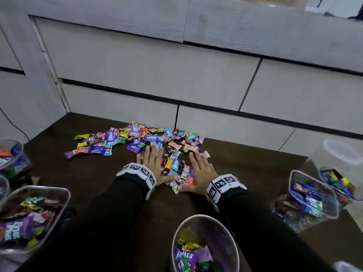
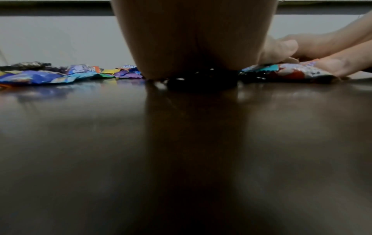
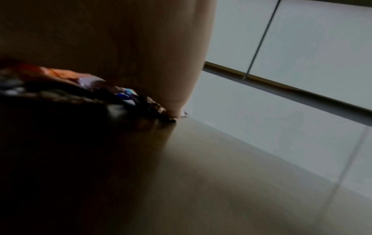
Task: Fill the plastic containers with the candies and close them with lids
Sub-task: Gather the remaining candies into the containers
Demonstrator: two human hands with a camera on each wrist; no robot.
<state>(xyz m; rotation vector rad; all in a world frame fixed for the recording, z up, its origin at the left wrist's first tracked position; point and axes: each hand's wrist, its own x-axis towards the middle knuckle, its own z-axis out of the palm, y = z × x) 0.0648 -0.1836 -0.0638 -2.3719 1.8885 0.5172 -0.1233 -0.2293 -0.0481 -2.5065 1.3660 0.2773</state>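
A heap of wrapped candies (image 1: 137, 139) lies on the dark wooden table (image 1: 102, 173). My left hand (image 1: 152, 163) and right hand (image 1: 200, 170) lie flat on the table, fingers straight, either side of a smaller bunch of candies (image 1: 176, 169) and touching it. A round clear container (image 1: 204, 246), partly filled, stands at the near edge between my forearms. In the left wrist view my left hand (image 2: 193, 39) presses on candies (image 2: 60, 74), with the right hand's fingers (image 2: 330, 47) opposite. The right wrist view shows my right hand (image 3: 157, 55) edge-on against candies (image 3: 84, 89).
Candy-filled clear containers stand at the left (image 1: 31, 216), far left (image 1: 11, 156) and right (image 1: 310, 199), (image 1: 337, 181). A clear lid (image 1: 341, 152) rests behind the right ones. White drawer fronts (image 1: 157, 65) rise just behind the table.
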